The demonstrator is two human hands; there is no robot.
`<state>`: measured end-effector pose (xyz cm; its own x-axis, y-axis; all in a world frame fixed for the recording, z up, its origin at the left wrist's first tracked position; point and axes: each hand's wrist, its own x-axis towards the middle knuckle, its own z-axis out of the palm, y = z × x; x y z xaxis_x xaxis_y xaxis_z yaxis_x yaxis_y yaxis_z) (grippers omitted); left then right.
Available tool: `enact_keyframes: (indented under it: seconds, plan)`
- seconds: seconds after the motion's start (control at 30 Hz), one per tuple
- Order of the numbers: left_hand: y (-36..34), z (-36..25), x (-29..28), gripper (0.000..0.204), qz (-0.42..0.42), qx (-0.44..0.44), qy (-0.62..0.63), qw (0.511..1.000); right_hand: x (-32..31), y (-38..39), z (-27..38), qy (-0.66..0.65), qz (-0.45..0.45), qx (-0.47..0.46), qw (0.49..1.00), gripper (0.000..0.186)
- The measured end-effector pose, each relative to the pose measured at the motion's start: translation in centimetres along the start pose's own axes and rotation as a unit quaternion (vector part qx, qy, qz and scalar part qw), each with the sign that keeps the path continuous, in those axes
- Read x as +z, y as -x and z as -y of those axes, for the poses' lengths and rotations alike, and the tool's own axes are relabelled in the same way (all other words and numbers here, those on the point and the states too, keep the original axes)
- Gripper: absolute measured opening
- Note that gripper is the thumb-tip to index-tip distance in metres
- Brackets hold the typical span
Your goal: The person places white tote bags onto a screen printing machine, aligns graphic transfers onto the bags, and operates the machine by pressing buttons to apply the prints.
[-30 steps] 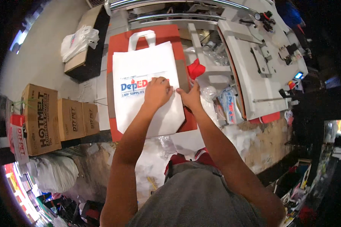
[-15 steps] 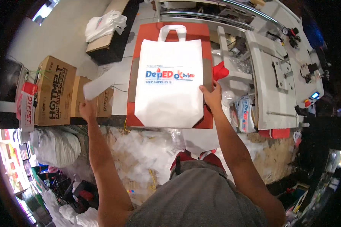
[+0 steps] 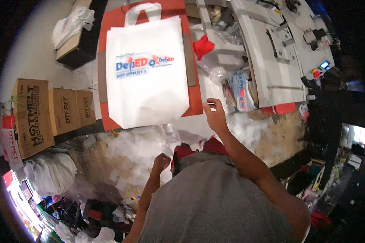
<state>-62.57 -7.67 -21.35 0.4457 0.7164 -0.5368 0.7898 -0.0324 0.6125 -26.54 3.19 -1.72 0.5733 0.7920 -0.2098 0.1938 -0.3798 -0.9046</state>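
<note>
A white cloth tote bag (image 3: 146,95) with a blue and red print lies flat, its loop handles (image 3: 143,12) pointing away from me. Under it is a red board (image 3: 194,93) with brownish-grey strips along both sides. Just off the board's near right corner is my right hand (image 3: 215,115), empty, with its fingers bent and slightly apart. My left hand (image 3: 162,162) is drawn back close to my body, over the floor, with the fingers curled closed. Whatever it may hold cannot be made out.
Brown cardboard boxes (image 3: 65,109) stand on the left, and a pile of white bags (image 3: 52,172) sits below them. At the right is a white press machine (image 3: 267,52) with a small lit display. A red cloth (image 3: 203,46) lies beside the board. White plastic litters the floor (image 3: 125,162).
My left hand has come back from the boxes toward my body; the white sheet it held is no longer distinguishable. My right hand has let go of the bag's edge. The view has shifted.
</note>
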Motion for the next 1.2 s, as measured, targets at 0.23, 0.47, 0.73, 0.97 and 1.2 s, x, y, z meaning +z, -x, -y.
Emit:
enact_keyframes:
  seconds: [0.23, 0.47, 0.73, 0.97, 1.2]
  plan:
    - [-4.2, -13.5, -2.3, 0.030, 0.128, 0.099, 0.108, 0.981, -5.0, 4.8, -10.1, 0.151, 0.109, 0.029, 0.982, 0.025]
    - [-4.2, -23.1, -0.7, 0.033, 0.174, 0.112, 0.169, 0.964, -15.6, 7.6, -20.3, 0.405, 0.323, 0.100, 0.850, 0.023]
    - [-3.4, -24.0, 6.7, 0.030, 0.135, 0.150, 0.151, 0.968, -24.3, 9.3, -26.4, 0.380, 0.251, 0.141, 0.879, 0.020]
    - [-2.4, -29.1, 11.2, 0.026, 0.157, 0.134, 0.130, 0.970, -25.8, 12.3, -32.5, 0.204, 0.216, 0.222, 0.929, 0.028]
    - [-2.6, -22.5, 11.7, 0.035, -0.009, 0.094, 0.136, 0.986, -24.6, 11.1, -34.7, 0.323, 0.160, 0.068, 0.930, 0.035]
